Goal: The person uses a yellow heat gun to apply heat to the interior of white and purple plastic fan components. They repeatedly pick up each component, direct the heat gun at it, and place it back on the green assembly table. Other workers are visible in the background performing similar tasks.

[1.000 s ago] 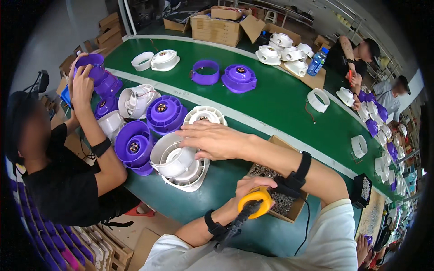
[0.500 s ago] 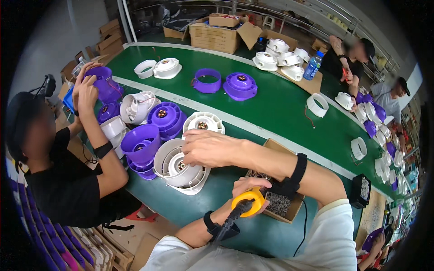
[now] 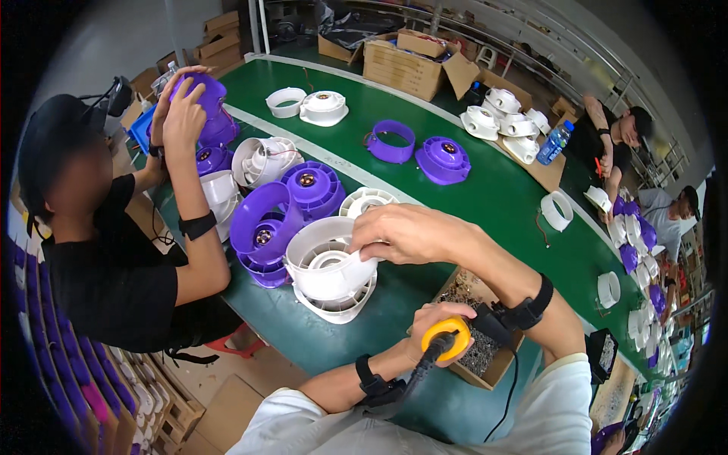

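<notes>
My right hand [image 3: 402, 233] is closed on the right side of a white plastic ring [image 3: 318, 277], fingers over its rim. The ring is tilted over a white round fan housing [image 3: 337, 307] with ribbed slots on the table. Lower down, my left hand [image 3: 436, 324] is wrapped round a yellow corded power tool [image 3: 446, 339]; a thick black cord leaves its near end and its working end is hidden. Beside that hand stands an open cardboard box [image 3: 491, 370] of small metal parts, likely screws.
Purple housings [image 3: 312, 189] and white ones crowd the left, where a co-worker [image 3: 121, 258] handles a purple part [image 3: 216, 114]. A purple ring [image 3: 390, 142] and more housings lie on the green table [image 3: 478, 205]. A blue bottle [image 3: 555, 142] stands far right; a black bin [image 3: 604, 355] nearer.
My right hand has moved from inside the white ring to its right rim, and the ring's tilt has changed. The co-worker's hands have shifted on the purple part. The whole view has swung left.
</notes>
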Action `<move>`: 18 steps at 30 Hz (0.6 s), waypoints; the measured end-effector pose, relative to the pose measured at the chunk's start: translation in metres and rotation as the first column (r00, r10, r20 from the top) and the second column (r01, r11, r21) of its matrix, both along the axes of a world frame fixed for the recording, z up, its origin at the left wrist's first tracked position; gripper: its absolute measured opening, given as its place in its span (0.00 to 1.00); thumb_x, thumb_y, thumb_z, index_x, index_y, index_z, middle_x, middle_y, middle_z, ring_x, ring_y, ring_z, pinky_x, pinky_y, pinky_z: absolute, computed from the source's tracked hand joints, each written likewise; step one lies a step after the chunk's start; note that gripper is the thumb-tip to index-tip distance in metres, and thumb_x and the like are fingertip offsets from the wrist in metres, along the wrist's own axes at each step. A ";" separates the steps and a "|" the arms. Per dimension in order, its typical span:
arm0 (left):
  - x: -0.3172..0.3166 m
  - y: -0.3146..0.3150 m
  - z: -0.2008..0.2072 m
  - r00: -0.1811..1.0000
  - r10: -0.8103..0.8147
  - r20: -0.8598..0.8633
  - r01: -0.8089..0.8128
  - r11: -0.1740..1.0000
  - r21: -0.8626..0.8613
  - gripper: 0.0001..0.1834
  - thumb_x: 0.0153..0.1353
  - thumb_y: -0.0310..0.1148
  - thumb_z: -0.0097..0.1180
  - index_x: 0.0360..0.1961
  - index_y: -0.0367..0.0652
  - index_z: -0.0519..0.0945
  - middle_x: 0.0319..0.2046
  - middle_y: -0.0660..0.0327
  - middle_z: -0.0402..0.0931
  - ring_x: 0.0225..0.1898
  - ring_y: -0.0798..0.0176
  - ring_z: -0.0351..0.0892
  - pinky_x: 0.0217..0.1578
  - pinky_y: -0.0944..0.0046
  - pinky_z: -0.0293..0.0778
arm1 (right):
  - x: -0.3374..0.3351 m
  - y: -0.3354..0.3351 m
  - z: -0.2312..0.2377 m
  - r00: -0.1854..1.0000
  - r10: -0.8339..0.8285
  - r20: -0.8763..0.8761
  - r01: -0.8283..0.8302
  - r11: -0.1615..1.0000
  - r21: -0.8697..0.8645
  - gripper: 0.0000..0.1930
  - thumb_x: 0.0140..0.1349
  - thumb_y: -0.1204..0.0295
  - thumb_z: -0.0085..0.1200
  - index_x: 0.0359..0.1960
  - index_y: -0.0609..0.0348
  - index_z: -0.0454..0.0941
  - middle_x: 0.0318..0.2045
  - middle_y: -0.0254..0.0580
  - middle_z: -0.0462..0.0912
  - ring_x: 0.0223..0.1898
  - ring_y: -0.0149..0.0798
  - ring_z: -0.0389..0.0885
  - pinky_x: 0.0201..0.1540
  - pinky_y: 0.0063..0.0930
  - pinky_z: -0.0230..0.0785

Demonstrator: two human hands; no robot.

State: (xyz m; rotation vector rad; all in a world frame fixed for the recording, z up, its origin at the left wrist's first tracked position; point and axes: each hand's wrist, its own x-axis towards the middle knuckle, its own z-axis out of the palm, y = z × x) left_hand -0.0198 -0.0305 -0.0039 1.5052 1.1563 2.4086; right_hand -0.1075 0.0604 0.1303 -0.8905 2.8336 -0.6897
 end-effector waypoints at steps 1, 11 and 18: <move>-0.001 0.002 0.003 0.992 0.114 -0.056 -0.114 0.994 0.001 0.20 0.45 0.31 0.61 0.42 0.43 0.75 0.19 0.66 0.76 0.19 0.68 0.76 0.25 0.70 0.71 | 0.002 -0.001 0.004 1.000 -0.019 0.004 0.019 0.999 0.048 0.07 0.56 0.73 0.54 0.35 0.61 0.77 0.37 0.43 0.77 0.42 0.48 0.75 0.44 0.40 0.68; -0.006 0.003 0.006 0.995 0.050 -0.092 -0.040 0.994 0.100 0.18 0.50 0.33 0.61 0.41 0.40 0.74 0.17 0.66 0.75 0.17 0.67 0.76 0.21 0.69 0.70 | 0.012 -0.003 -0.014 0.991 -0.131 0.027 0.117 0.948 0.294 0.18 0.53 0.62 0.58 0.38 0.65 0.76 0.42 0.51 0.76 0.45 0.52 0.76 0.50 0.41 0.69; -0.001 -0.019 0.016 0.999 0.022 -0.045 -0.013 0.980 0.201 0.18 0.51 0.30 0.59 0.43 0.35 0.71 0.16 0.63 0.73 0.15 0.68 0.73 0.18 0.71 0.68 | -0.015 -0.041 -0.008 0.960 -0.085 -0.268 0.133 0.977 0.165 0.31 0.50 0.70 0.59 0.56 0.67 0.63 0.55 0.56 0.67 0.43 0.54 0.77 0.47 0.42 0.71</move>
